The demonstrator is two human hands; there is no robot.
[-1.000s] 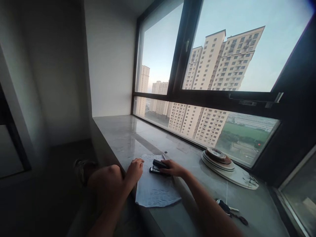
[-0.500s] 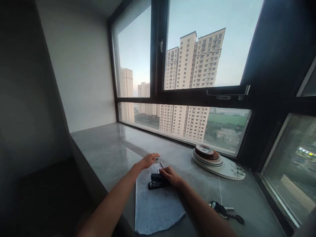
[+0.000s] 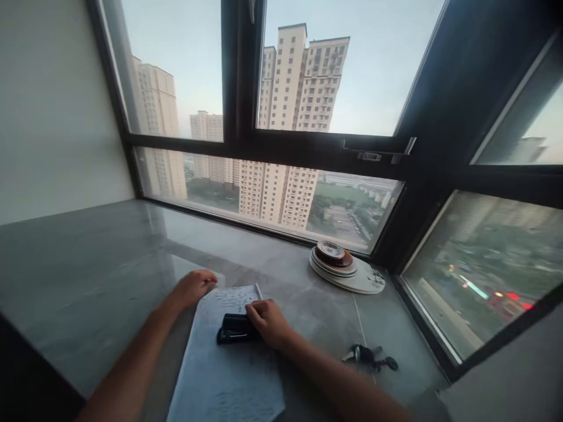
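A black stapler (image 3: 235, 328) lies over a handwritten sheet of paper (image 3: 229, 375), its long body pointing left. My right hand (image 3: 269, 321) is closed around the stapler's right end. My left hand (image 3: 197, 287) is at the sheet's upper left corner, fingers curled together and thumb against them. Whatever is between those fingertips, if anything, is too small to make out. Lines of writing cover the upper part of the sheet, and more show near its lower edge.
A stack of plates (image 3: 336, 266) stands by the window at the right. A bunch of keys (image 3: 369, 356) lies on the grey stone sill (image 3: 109, 281), right of my right forearm. Dark window frames (image 3: 272, 149) border the sill.
My view has turned right and tilted. My left hand's fingers, stretched out before, are now curled at the paper's corner. The stapler's jaws look closer together; my right hand still holds it.
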